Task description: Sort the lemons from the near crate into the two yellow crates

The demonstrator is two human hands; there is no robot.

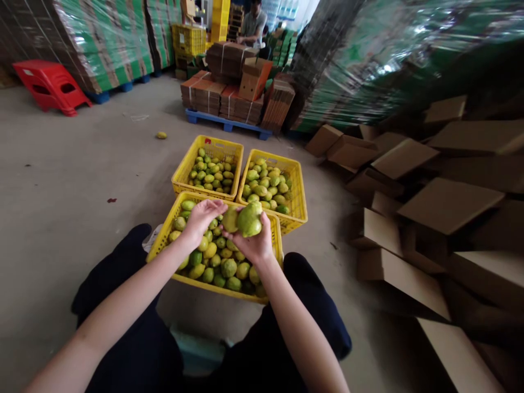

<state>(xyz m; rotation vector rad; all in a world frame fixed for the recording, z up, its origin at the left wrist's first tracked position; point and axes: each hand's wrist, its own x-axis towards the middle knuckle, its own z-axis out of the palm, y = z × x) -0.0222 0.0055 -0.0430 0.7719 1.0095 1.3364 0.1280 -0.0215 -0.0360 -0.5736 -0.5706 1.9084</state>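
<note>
My right hand [257,243] is closed around two lemons above the near yellow crate [221,292]. One is a large green lemon [249,219]; the other, a yellower lemon [230,219], sits beside it toward my left hand. My left hand [203,217] hovers over the same crate, its fingers stretched toward the yellower lemon with nothing visible in them. Whether the fingertips touch that fruit I cannot tell. Green and yellow lemons [229,267] fill the near crate, which stands between my knees.
Beyond it stand a left yellow crate [180,177] and a right yellow crate [303,204], both holding lemons. A stray lemon [161,135] lies on the floor. Cardboard boxes [450,202] pile up at right. A red stool [53,84], a loaded blue pallet [227,124] and a person [254,24] are farther back.
</note>
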